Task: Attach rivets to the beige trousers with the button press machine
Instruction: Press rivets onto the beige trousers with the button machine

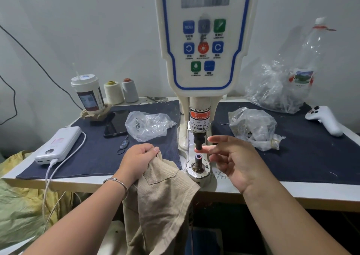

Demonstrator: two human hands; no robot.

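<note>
While your left hand (140, 158) bunches the beige trousers (161, 200) at the table edge, your right hand (231, 161) is spread, fingertip (206, 148) touching the press machine's upper punch (198, 141). The ribbed fabric hangs off left of the lower die (198, 158). Clear plastic bags (148, 125) sit either side, phone (116, 123) and power bank (58, 144) further left.

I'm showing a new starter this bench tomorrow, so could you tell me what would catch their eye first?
The tall button press machine with its coloured buttons stands at the centre. Just below, the right hand reaches a fingertip right under the black punch. The left hand grips the beige trousers at the table's front edge.
</note>
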